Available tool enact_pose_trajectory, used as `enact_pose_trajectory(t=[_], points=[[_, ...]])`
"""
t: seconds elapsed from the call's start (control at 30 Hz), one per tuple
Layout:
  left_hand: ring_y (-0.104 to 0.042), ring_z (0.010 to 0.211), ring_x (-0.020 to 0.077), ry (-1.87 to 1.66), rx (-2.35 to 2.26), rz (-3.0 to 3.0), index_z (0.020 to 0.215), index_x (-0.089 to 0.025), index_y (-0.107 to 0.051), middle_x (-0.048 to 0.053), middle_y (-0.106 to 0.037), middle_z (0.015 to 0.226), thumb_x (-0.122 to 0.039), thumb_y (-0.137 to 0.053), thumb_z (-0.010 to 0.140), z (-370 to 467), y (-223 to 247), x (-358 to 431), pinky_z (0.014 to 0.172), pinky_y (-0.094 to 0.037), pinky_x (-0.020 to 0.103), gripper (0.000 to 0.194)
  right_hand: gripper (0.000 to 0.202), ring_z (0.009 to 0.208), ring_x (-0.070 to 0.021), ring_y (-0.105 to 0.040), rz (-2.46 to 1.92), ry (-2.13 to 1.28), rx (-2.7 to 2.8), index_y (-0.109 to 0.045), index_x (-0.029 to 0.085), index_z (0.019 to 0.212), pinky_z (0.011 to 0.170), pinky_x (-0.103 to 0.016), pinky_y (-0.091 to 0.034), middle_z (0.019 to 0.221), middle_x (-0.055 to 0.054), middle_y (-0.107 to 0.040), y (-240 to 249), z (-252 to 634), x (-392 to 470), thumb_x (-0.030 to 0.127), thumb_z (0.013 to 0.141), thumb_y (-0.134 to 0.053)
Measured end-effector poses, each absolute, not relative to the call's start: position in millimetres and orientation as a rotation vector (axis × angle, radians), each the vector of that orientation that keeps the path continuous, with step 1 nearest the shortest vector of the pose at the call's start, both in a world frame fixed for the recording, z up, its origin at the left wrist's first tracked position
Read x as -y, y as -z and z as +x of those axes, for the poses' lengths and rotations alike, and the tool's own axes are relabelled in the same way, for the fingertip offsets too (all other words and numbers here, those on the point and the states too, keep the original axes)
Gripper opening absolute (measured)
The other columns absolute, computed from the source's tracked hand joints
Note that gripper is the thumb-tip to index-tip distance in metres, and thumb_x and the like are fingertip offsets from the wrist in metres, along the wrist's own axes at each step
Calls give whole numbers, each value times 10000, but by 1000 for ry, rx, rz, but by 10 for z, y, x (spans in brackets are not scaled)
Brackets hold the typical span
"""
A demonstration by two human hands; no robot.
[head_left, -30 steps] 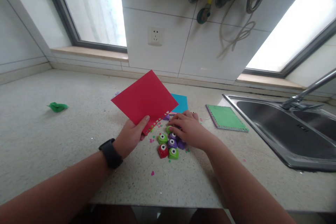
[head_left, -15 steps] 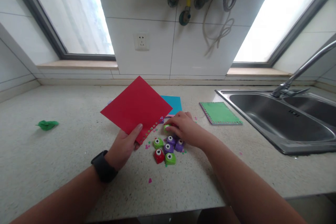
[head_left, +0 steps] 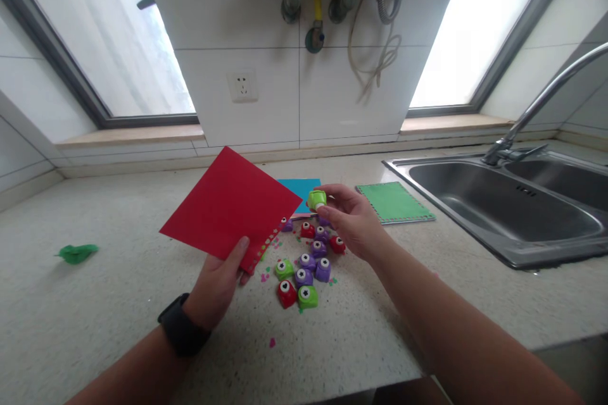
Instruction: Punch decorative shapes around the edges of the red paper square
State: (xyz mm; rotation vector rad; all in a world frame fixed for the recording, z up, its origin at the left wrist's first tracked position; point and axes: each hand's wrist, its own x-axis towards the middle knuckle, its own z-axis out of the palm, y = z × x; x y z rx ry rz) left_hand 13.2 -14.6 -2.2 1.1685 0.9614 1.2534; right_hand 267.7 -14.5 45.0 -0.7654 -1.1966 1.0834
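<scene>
Closest in, a pink paper scrap (head_left: pixel 272 342) lies on the speckled counter (head_left: pixel 365 329). The left hand (head_left: pixel 222 278), a black watch (head_left: pixel 184 324) on its wrist, is clamped on the lower corner of a red sheet (head_left: pixel 228 202), thumb on top, other fingers mostly hidden behind; the sheet is held tilted, a row of small cut-out shapes along its lower-right edge. Beside it, a green punch (head_left: pixel 308 297) and a red punch (head_left: pixel 286 293) stand in front of several purple ones, confetti scattered around. Far to the left is a crumpled green piece (head_left: pixel 78 254). Above the cluster's back end, the right hand (head_left: pixel 356 221) has thumb and fingers closed around another green punch (head_left: pixel 316 200), just beside the sheet's right corner. Beyond are a blue sheet (head_left: pixel 306 193), a green sheet (head_left: pixel 396 200) near the sink (head_left: pixel 515 261), and a wall socket (head_left: pixel 242 85).
</scene>
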Motion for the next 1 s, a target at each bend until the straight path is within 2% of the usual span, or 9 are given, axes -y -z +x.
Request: enact_pose_trajectory(t=[0.23,0.37,0.5,0.63,0.8,0.93,1.0], points=[[-408,465,76,-1264,-982,1128,805,-199,-577,-72,-520,588,-476,-734,854,148,5,162,400,-341,194,322,342,765,-135,-654,-737,-1107,1224,-673,245,960,715,-309,-573,873,5,-697,-483,2619,186,252,690,-883],[-420,465,79,-1259,-995,1160,739,-191,-567,-63,-523,567,-489,-724,857,143,4,161,405,-344,199,357,353,756,-142,-659,-757,-1131,1229,-658,237,944,720,-327,-581,857,2,-695,-496,2612,206,267,680,-891],[-426,454,79,-1259,-1002,1154,770,-193,-583,-66,-530,560,-501,-740,841,143,7,157,399,-345,197,353,369,753,-147,-675,-762,-1174,1219,-649,232,948,730,-337,-591,837,5,-696,-491,2623,214,272,678,-897],[-421,459,78,-1251,-1005,1180,739,-190,-569,-63,-523,559,-498,-734,847,142,13,152,402,-342,199,366,359,724,-142,-681,-742,-1200,1223,-661,227,954,675,-311,-588,810,7,-702,-492,2618,213,263,685,-896],[-419,467,83,-1258,-1006,1163,772,-192,-577,-61,-527,579,-486,-746,833,147,-6,168,400,-345,203,345,336,750,-142,-694,-758,-1213,1230,-697,224,963,691,-304,-593,853,0,-736,-497,2603,214,272,690,-887],[-420,456,92,-1247,-1026,1226,768,-201,-577,-69,-521,559,-479,-743,832,147,-37,188,399,-354,208,330,302,797,-154,-704,-826,-1270,1264,-730,216,984,730,-316,-586,936,-31,-761,-486,2598,222,339,739,-856],[-463,473,104,-1246,-1054,1279,812,-202,-611,-58,-566,587,-461,-731,845,144,-58,192,423,-392,217,287,281,775,-154,-696,-858,-1287,1280,-740,209,964,713,-312,-572,915,-35,-759,-474,2596,224,382,765,-837]])
